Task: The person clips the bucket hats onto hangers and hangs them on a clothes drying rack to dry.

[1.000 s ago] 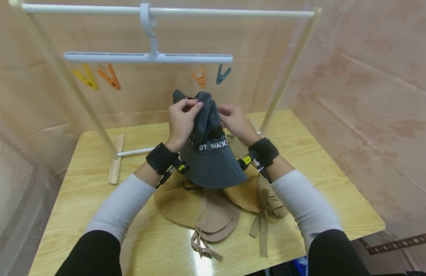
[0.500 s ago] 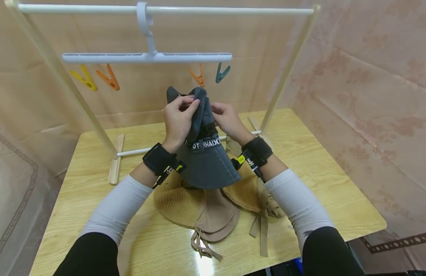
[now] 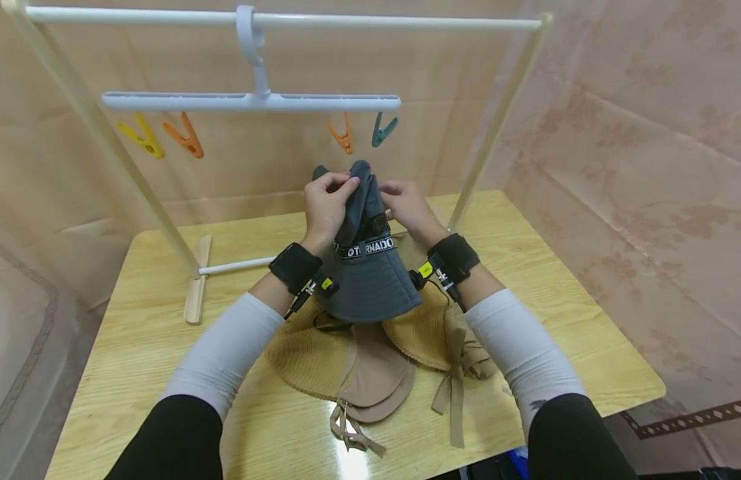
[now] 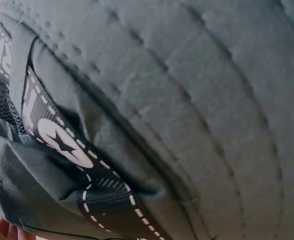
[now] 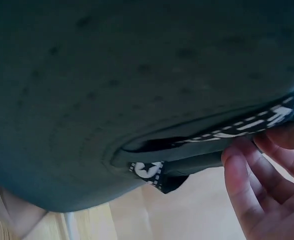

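Note:
A dark grey bucket hat (image 3: 373,290) with a black-and-white lettered band is held up over the table, brim toward me and crown folded together. My left hand (image 3: 324,207) pinches the crown's top between thumb and fingers. On the crown's right side, my right hand (image 3: 411,208) holds the cloth with bent fingers. The right wrist view shows that hand's fingers (image 5: 237,185) gripping the hat beside the band. Stitched brim and band fill the left wrist view, where the hat (image 4: 222,115) hides most of the left hand.
A white hanger (image 3: 184,102) with yellow (image 3: 144,139), orange and teal (image 3: 381,132) clips hangs from a rack bar (image 3: 406,22). Ribbed tan hats (image 3: 313,357) with beige ties (image 3: 355,430) lie on the wooden table (image 3: 586,360) below the grey hat.
Both hands and the grey hat shifted slightly left and up, then back right and a little down. The grip on the crown looks the same throughout.

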Motion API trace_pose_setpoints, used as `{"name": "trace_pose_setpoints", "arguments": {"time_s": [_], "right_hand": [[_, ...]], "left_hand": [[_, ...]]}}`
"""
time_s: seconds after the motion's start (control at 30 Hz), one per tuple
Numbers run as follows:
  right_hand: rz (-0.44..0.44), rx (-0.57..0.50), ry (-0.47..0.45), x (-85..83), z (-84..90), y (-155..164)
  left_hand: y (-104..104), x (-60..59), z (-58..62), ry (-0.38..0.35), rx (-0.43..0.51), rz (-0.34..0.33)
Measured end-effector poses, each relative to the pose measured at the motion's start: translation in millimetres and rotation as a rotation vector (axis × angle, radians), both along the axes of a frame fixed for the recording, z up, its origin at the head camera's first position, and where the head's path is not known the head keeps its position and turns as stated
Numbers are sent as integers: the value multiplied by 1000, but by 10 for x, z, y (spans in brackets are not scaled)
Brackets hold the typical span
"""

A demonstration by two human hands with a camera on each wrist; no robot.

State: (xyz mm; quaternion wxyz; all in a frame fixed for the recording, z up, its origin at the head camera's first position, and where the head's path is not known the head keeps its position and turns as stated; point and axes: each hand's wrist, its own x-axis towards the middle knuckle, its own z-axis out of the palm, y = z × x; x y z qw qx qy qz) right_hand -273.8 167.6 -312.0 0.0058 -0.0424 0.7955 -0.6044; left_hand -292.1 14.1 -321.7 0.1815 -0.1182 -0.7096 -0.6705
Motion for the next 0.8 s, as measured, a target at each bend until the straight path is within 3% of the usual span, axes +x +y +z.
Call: {"name": "trace_pose_setpoints", "arguments": {"time_s": [0.27,0.53,0.8], "right_hand": [[-49,-18,-18,-46,141,82],[-138,18,-25,-130,344,120],[-322,319,132,-186,585,70]], "left_hand": [[13,-27,-7,5,-11,18],[9,-56,-8,-55,10,24],[38,-72,9,-85,-7,23]]}}
